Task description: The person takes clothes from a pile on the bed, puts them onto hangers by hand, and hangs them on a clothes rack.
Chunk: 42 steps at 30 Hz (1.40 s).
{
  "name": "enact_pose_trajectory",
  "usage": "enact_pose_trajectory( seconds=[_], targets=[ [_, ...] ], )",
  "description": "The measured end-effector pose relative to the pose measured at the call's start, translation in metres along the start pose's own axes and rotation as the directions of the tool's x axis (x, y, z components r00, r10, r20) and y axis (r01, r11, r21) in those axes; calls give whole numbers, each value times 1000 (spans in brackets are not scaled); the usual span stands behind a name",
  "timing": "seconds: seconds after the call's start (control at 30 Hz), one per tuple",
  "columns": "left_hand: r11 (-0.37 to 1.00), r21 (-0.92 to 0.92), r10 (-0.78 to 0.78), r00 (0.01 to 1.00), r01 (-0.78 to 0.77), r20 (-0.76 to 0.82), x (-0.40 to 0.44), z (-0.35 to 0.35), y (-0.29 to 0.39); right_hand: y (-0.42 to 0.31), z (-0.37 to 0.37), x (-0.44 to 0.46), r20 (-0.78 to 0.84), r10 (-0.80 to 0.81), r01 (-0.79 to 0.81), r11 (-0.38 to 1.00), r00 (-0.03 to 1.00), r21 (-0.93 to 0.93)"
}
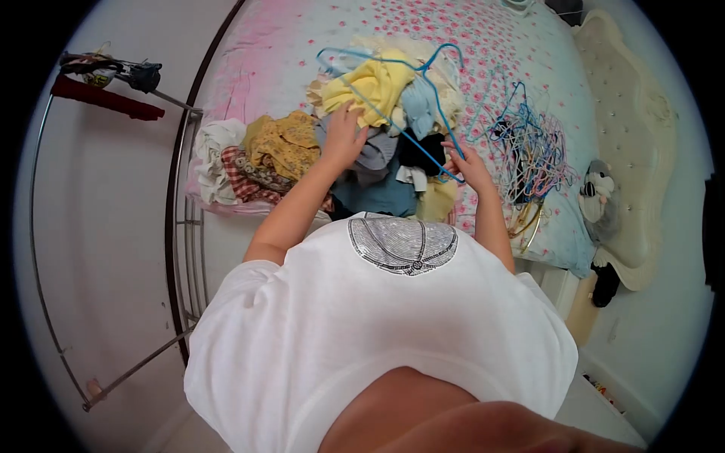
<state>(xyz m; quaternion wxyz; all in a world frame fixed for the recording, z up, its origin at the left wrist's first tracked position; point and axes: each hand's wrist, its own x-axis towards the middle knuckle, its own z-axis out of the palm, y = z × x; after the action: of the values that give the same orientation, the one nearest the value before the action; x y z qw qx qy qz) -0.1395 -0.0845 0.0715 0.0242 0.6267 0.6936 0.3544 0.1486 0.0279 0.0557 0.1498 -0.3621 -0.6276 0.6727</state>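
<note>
My right hand [470,164] is closed on the side bar of a blue hanger [436,92], which is raised over the clothes with its hook at the upper right. Under the hanger a bunched yellow garment [375,84] tops the pile. My left hand [346,136] is at the lower left edge of that garment, fingers apart. Around it lie a mustard patterned garment [285,147], a light blue one [419,106], a grey one [374,157] and a black one [424,153].
A tangled heap of hangers [532,151] lies on the flowered bed [498,38] at right. Beyond it are a plush toy [600,189] and the tufted headboard [630,113]. A metal rack [34,211] with a dark red cloth [106,98] stands at left.
</note>
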Motion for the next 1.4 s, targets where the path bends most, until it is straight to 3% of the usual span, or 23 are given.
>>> enact_pose_trajectory(
  seconds=[0.07,0.17,0.3,0.4,0.5,0.63,0.73,0.9,1.03,1.13,1.23,1.4],
  targets=[
    [996,93,7,994,3,-106,-2,-16,-17,-10,22,-3,-13,26,-27,996,1000,-79],
    [979,202,-7,990,37,-144,-1,-38,-40,-17,41,-5,41,27,-22,992,999,-123],
    [948,315,17,987,34,-159,-2,-52,-58,-29,48,-13,-7,22,-22,988,1000,-151],
    [953,301,-32,999,27,10,-2,-60,-68,-28,43,-17,-7,21,-22,980,1000,-197],
    [964,263,15,996,-38,92,-4,-59,-70,-33,41,-24,-94,20,-46,958,995,-282],
    [1000,-8,15,988,-13,152,-8,-50,-70,-17,35,-22,-239,-135,38,929,962,-369],
    [997,-51,69,987,-63,142,-9,-49,-53,-41,47,-26,-210,-131,-1,847,969,-532],
    [982,-123,163,976,-146,142,-7,-38,-26,-38,66,8,-278,-324,202,898,904,-391],
    [983,-138,147,969,-121,199,-4,-24,-10,-55,82,20,-461,-343,264,937,819,-228],
    [984,-143,140,952,-104,271,5,-18,0,-62,73,19,-490,-317,171,932,812,-319],
    [977,-179,165,942,-116,292,16,-12,6,-59,61,17,-471,-375,75,839,798,-540],
    [937,-292,267,931,-191,248,45,15,-1,-54,45,16,-616,-384,-51,821,687,-569]
  ],
)
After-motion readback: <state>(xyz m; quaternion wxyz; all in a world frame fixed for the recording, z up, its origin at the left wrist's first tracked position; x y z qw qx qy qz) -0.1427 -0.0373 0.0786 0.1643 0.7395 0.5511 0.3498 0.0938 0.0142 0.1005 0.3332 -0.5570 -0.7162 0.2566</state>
